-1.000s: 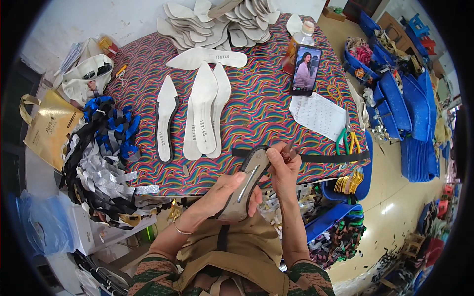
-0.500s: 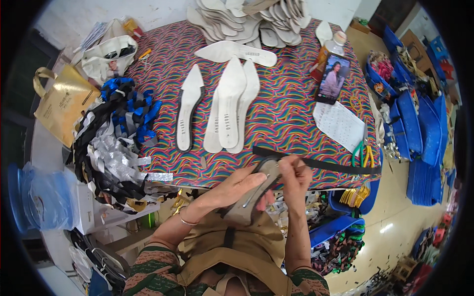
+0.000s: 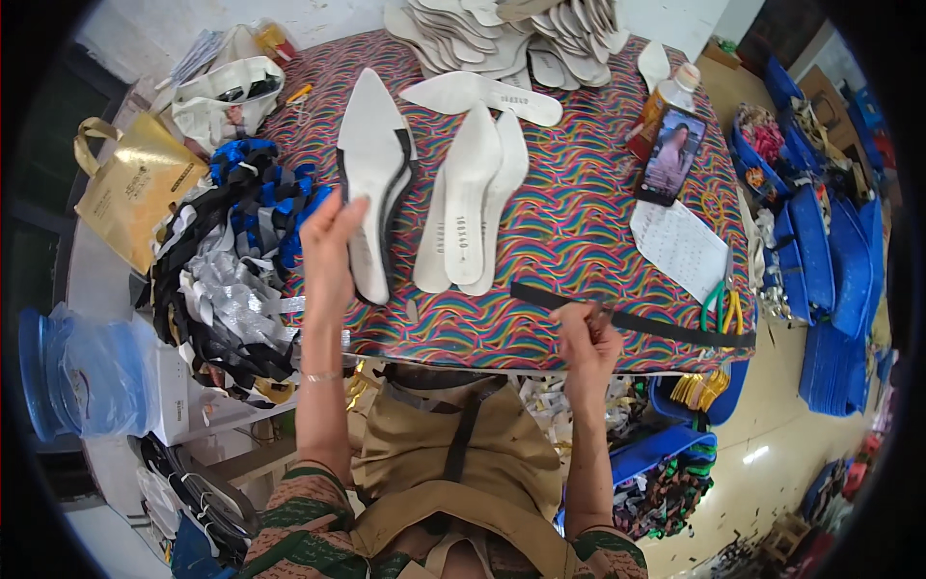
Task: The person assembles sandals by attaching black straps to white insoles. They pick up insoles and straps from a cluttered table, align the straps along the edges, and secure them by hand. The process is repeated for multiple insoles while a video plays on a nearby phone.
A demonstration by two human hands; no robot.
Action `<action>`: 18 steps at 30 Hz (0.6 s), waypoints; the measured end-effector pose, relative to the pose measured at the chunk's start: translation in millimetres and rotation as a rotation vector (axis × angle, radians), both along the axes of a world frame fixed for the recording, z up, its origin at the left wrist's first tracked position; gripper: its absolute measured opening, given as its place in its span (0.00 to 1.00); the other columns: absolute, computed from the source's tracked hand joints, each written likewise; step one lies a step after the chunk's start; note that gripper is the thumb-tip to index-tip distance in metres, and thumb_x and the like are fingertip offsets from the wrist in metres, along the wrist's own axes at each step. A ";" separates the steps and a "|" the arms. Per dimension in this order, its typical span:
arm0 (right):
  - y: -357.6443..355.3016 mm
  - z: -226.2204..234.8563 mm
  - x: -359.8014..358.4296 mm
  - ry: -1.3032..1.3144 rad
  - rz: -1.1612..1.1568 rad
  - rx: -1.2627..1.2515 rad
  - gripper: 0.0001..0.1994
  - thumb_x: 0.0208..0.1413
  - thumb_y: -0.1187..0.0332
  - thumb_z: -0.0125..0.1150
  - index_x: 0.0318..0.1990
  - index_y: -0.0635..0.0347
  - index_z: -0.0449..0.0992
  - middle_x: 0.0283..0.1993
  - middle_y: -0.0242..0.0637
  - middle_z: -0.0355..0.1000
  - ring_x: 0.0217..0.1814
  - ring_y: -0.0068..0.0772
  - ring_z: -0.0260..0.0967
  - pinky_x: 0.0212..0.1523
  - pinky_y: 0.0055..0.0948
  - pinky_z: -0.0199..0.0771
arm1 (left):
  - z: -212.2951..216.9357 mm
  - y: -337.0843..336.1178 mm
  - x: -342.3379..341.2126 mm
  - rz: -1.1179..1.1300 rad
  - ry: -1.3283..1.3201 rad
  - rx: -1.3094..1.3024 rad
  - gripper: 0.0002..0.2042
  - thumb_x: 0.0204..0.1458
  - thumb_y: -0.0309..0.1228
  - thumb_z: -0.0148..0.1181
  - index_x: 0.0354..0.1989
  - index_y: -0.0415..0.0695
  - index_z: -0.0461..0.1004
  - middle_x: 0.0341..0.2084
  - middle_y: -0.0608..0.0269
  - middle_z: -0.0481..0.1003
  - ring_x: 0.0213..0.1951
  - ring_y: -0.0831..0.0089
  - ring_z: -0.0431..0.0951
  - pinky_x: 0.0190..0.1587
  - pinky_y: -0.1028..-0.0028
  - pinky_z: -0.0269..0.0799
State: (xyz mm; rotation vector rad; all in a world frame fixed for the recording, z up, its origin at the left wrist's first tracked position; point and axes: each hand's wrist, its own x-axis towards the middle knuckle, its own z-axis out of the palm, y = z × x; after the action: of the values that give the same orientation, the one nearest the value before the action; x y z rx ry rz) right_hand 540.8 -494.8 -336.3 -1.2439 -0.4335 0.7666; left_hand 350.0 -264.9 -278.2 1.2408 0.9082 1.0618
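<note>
My left hand point(image 3: 333, 246) grips the edge of a pointed white insole point(image 3: 374, 145) with black edging round its heel. It holds this insole over another black-edged insole point(image 3: 401, 183), mostly hidden beneath. My right hand point(image 3: 588, 343) is closed near the table's front edge, its fingertips beside a long black strip point(image 3: 675, 328). A small dark piece shows at those fingertips, too small to name. Between the hands, farther back, white insoles point(image 3: 468, 193) lie overlapping, with one more insole point(image 3: 482, 95) crosswise behind them.
Stacked insoles point(image 3: 482, 43) fill the table's back. Tangled black, blue and silver strips point(image 3: 222, 261) heap at the left. To the right are a phone point(image 3: 667, 156), a bottle point(image 3: 678, 87), a paper sheet point(image 3: 680, 246) and green-and-yellow-handled scissors point(image 3: 719, 309). Blue bins point(image 3: 834, 261) stand beyond.
The insole has moved from my lap, where both hands were on it, to the table's left, carried by my left hand onto the other edged insole. My right hand has let go of it.
</note>
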 end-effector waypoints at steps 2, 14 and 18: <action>-2.7 11.2 12.8 -0.212 -0.060 -0.097 0.05 0.60 0.73 0.59 0.36 0.66 0.78 0.25 0.22 0.68 0.25 0.10 0.58 0.23 0.16 0.54 | -41.1 45.3 -17.1 -0.043 0.198 0.052 0.14 0.56 0.27 0.59 0.50 0.36 0.76 0.37 0.66 0.79 0.36 0.81 0.76 0.40 0.78 0.70; 21.6 -8.5 31.0 -1.252 0.288 -0.528 0.12 0.46 0.77 0.64 0.40 0.58 0.74 0.39 0.40 0.69 0.30 0.44 0.74 0.27 0.40 0.73 | -38.9 -41.6 29.4 0.010 0.459 0.610 0.12 0.52 0.20 0.59 0.45 0.36 0.77 0.33 0.58 0.74 0.32 0.71 0.72 0.37 0.74 0.69; 25.1 -2.3 32.8 -1.221 0.215 -0.470 0.09 0.46 0.79 0.64 0.34 0.60 0.72 0.34 0.38 0.67 0.28 0.38 0.72 0.26 0.35 0.71 | -32.5 -80.4 40.4 -0.210 0.315 0.357 0.11 0.54 0.22 0.60 0.46 0.35 0.77 0.28 0.64 0.74 0.31 0.79 0.71 0.35 0.78 0.67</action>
State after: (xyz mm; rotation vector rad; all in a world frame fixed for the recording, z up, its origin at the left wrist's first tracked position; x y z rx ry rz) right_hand 573.6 -469.6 -338.6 -2.0665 -1.4467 0.1840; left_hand 390.4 -345.3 -310.7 1.7977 0.8207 0.8975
